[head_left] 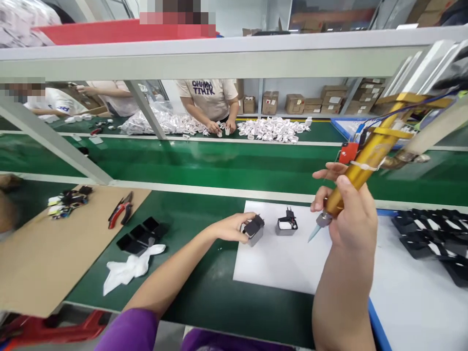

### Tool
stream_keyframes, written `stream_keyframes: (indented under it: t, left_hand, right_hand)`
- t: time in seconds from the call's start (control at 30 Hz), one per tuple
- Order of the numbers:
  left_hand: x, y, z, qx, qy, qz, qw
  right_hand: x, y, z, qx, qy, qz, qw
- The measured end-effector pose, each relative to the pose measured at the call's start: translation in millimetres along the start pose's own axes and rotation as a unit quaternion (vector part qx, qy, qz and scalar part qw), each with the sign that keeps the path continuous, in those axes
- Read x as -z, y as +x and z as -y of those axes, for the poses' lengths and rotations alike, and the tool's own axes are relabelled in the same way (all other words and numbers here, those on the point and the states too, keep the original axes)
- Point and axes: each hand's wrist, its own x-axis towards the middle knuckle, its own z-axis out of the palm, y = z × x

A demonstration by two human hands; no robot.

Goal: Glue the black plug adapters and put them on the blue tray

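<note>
My left hand (234, 227) has its thumb and fingers around a small black plug adapter (253, 228) at the left edge of a white sheet (272, 265). In my right hand (349, 204) is a gold-coloured glue dispenser (365, 163), its pale tapered nozzle (316, 233) tilted down to the left above the sheet. Between both hands stands a second black adapter housing (287, 225), with a white part inside and pins pointing up. The nozzle tip is apart from both adapters.
Three black housings (141, 235) and a crumpled white cloth (132, 265) lie left. Red-handled pliers (120, 210) rest on cardboard (47, 253). Right, a blue-edged tray (409, 302) holds several black parts (431, 234). A shelf beam (219, 63) crosses above; co-workers sit across the green belt (219, 161).
</note>
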Motion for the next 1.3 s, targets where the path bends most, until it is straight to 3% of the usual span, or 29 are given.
stream_keyframes:
  t: [0.07, 0.13, 0.33, 0.53, 0.63, 0.7, 0.77, 0.87, 1.0, 1.3]
  left_hand:
    - [-12, -14, 1, -0.01, -0.016, 0.038, 0.999]
    - [-26, -22, 0, -0.019, -0.023, 0.035, 0.999]
    - [-63, -37, -16, -0.012, 0.131, -0.145, 0.981]
    - [-67, -32, 1, 0.014, 0.008, -0.284, 0.959]
    - [-63, -32, 7, 0.012, 0.032, -0.329, 0.944]
    - [-61, -35, 6, -0.015, 0.09, -0.315, 0.945]
    - [-61, -37, 3, -0.04, 0.148, -0.264, 0.952]
    - [-66, -36, 1, -0.011, 0.221, -0.207, 0.953]
    - [-80, -32, -3, 0.046, 0.244, -0.223, 0.943]
    - [-96, -23, -68, 0.003, 0.2, -0.255, 0.946]
  right_hand:
    - [-1, -2, 2, -0.004, -0.016, 0.011, 1.0]
    - [-2, -3, 4, -0.007, -0.015, 0.017, 1.0]
    - [-7, -4, 4, 0.013, -0.005, 0.004, 1.0]
    - [-9, -5, 5, 0.006, 0.014, -0.001, 1.0]
    - [-9, -5, 8, -0.019, 0.051, 0.026, 0.998]
    - [-8, -5, 9, -0.04, 0.08, 0.05, 0.995]
    - [-8, -5, 10, -0.057, 0.101, 0.071, 0.991]
    - [-9, -6, 11, -0.062, 0.101, 0.085, 0.989]
    - [-14, -11, 12, -0.037, 0.067, 0.071, 0.995]
    - [-22, -17, 15, -0.03, 0.074, 0.082, 0.993]
